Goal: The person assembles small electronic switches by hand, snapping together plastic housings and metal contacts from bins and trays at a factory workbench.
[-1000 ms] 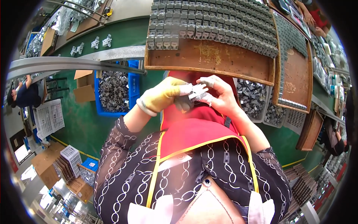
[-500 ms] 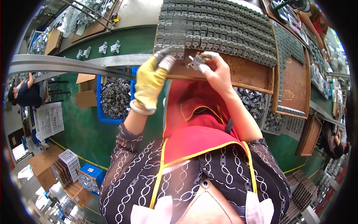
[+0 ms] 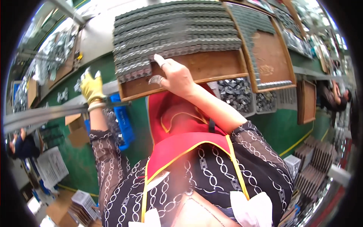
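My right hand [image 3: 177,77], bare with rings, lies on the near left corner of a wooden tray [image 3: 211,67]. Its forefinger stretches up against the end of the rows of grey metal parts [image 3: 177,34] that fill the tray. Something silvery shows at the thumb tip; I cannot tell if it is a held part. My left hand [image 3: 92,86], in a yellow glove, is out to the left beyond the tray's corner, over the green table edge and above a metal rail [image 3: 49,113]. Its fingers are apart and I see nothing in it.
A second wooden tray [image 3: 269,56] with more parts lies to the right. A blue bin [image 3: 124,126] and grey bins [image 3: 236,94] of metal parts sit below the trays. Cardboard boxes [image 3: 77,132] stand left. Other people work at far left [image 3: 22,145] and far right [image 3: 334,94].
My hands, together over a small metal part before, have separated. The right one moved onto the tray's rows; the gloved left one swung out left past the tray corner.
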